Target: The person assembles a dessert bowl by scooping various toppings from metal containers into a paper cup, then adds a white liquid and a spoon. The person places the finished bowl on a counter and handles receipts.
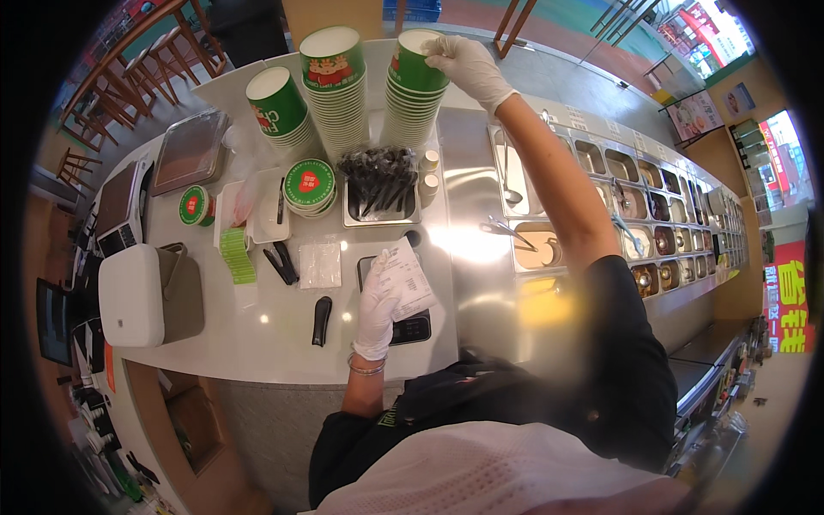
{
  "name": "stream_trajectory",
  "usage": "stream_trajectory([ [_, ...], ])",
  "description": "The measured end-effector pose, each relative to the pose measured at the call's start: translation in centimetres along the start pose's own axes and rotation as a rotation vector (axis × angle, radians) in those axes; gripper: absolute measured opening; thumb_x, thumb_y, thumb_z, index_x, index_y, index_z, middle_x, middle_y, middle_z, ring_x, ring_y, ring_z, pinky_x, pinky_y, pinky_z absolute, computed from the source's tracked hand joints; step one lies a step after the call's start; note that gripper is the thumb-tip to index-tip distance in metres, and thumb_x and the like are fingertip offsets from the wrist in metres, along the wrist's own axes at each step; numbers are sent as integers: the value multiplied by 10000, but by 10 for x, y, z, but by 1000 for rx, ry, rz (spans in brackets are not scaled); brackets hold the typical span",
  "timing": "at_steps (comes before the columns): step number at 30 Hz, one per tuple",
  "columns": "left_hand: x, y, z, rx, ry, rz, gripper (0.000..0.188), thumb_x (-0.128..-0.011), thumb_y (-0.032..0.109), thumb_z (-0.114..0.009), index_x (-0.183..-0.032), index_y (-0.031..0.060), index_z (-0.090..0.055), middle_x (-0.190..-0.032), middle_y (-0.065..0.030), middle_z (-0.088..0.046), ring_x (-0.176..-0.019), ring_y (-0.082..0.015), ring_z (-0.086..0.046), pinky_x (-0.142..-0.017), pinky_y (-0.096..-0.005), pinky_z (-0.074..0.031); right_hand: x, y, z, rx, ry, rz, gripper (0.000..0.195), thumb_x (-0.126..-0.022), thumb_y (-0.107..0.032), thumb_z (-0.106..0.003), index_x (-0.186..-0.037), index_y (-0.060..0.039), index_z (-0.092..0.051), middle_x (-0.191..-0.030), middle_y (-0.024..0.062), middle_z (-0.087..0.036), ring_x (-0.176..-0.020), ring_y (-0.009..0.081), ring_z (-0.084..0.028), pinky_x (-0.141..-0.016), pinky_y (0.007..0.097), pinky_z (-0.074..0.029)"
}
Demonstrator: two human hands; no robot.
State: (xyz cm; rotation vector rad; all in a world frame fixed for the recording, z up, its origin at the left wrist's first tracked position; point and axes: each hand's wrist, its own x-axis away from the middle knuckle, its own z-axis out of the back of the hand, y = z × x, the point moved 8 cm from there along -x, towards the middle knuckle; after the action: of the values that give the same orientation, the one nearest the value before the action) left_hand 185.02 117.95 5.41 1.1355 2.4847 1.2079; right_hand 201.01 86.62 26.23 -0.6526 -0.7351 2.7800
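Observation:
A printed paper receipt (409, 281) is held in my gloved left hand (378, 309), above a black digital scale (412, 329) on the white counter. My gloved right hand (467, 67) reaches out to the rightmost stack of green paper cups (417, 84), its fingers pinching the rim of the top cup. Beside it stand a taller cup stack (333, 71) and a shorter one (278, 103). Black wrapped utensils (380, 174) lie in a steel tray close below the stacks. Round green printed lids (310, 187) are piled left of that tray.
Left on the counter are a lidded bin (132, 296), a steel box (191, 151), a green label strip (237, 256), a black stapler (322, 321) and a small lidded cup (196, 205). To the right run steel topping pans (541, 246) with ladles and tongs (508, 232).

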Motion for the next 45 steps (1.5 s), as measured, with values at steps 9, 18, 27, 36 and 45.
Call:
stream_trajectory([
  [9, -14, -1, -7, 4, -51, -1, 702, -801, -92, -445, -1466, 1, -236, -1421, -128, -375, -1261, -197, -433, -1041, -298, -370, 2, -40, 72, -299, 306, 131, 240, -776, -222, -676, -934, -42, -681, -827, 159, -674, -776, 280, -660, -731, 376, -507],
  [18, -24, -18, -18, -87, -109, 76, 687, -790, -51, -435, -1454, -7, -264, -1441, -156, -340, -1303, -256, -381, -1094, -354, -297, 13, -37, 30, 387, 163, 107, 186, -734, -227, -652, -792, -54, -692, -765, 180, -651, -752, 362, -644, -696, 427, -519],
  [27, -40, -110, -146, -266, -631, 317, 692, -812, 64, -493, -1456, -1, -248, -1435, -157, -351, -1294, -260, -398, -1086, -369, -323, 252, -1, 122, -526, 208, -249, 192, -745, -152, -650, -690, 32, -640, -598, 87, -578, -583, 163, -534, -573, 347, -443],
  [36, 66, -204, -263, -332, -1014, 575, 723, -834, 179, -550, -1459, 5, -232, -1429, -158, -362, -1285, -263, -414, -1078, -384, -348, 600, 2, 116, -1372, 781, -842, 209, -848, -99, -547, -977, 44, -625, -925, 151, -674, -865, 249, -660, -773, 428, -538],
  [45, 252, -288, -358, -319, -1302, 799, 775, -856, 294, -608, -1461, 11, -216, -1423, -159, -373, -1276, -267, -431, -1070, -400, -373, 832, -54, 147, -1224, 1377, -898, 261, -938, -198, -474, -989, 31, -590, -906, 122, -637, -829, 248, -639, -758, 425, -546],
])
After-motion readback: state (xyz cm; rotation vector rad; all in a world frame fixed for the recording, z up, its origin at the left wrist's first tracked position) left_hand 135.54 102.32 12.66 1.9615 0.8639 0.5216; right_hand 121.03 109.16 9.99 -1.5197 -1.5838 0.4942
